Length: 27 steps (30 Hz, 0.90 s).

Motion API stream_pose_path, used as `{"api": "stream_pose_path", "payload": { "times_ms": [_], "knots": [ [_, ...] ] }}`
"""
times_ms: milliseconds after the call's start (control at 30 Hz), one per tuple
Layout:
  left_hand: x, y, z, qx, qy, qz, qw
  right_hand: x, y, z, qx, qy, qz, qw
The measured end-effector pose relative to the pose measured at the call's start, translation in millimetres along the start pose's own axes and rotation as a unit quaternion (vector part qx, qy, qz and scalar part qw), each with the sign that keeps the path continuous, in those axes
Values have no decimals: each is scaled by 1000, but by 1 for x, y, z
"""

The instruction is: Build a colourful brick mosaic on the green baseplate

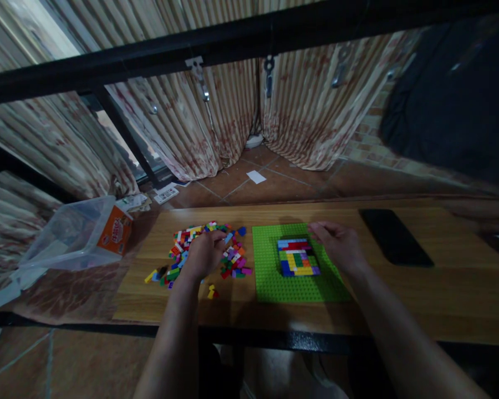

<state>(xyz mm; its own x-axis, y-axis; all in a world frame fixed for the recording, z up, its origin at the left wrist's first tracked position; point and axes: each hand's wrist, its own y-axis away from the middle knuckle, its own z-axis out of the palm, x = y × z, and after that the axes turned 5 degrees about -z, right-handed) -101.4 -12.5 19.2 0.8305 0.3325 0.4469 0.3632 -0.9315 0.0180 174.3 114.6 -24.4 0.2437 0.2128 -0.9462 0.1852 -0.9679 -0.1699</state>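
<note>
A green baseplate (274, 277) lies on the wooden table, with a small multicoloured brick build (297, 256) on it. My right hand (336, 244) rests on the plate just right of the build, fingers curled and reaching toward its top right corner. My left hand (205, 254) lies over a pile of loose coloured bricks (237, 260) left of the plate, fingers bent down into them. What the fingers of either hand grip is hidden.
A black phone (395, 237) lies flat on the table (461, 299) at the right. A clear plastic tub (72, 233) with an orange label sits off the table's left end. Curtains and a black metal bar stand behind; tiled floor lies beyond.
</note>
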Motion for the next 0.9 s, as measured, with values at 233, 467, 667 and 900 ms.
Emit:
{"api": "stream_pose_path", "payload": {
  "times_ms": [233,467,667,900],
  "knots": [
    [-6,-4,8,19,92,42,995,-6,1,0,8,6,2,1000],
    [-3,-3,9,-14,155,74,985,1,0,2,-7,17,-7,1000],
    [-6,-2,6,-15,168,73,983,-1,1,1,-21,59,-24,998],
    [13,0,17,-63,316,84,943,-35,26,17,-96,56,-138,984]
  ]
}}
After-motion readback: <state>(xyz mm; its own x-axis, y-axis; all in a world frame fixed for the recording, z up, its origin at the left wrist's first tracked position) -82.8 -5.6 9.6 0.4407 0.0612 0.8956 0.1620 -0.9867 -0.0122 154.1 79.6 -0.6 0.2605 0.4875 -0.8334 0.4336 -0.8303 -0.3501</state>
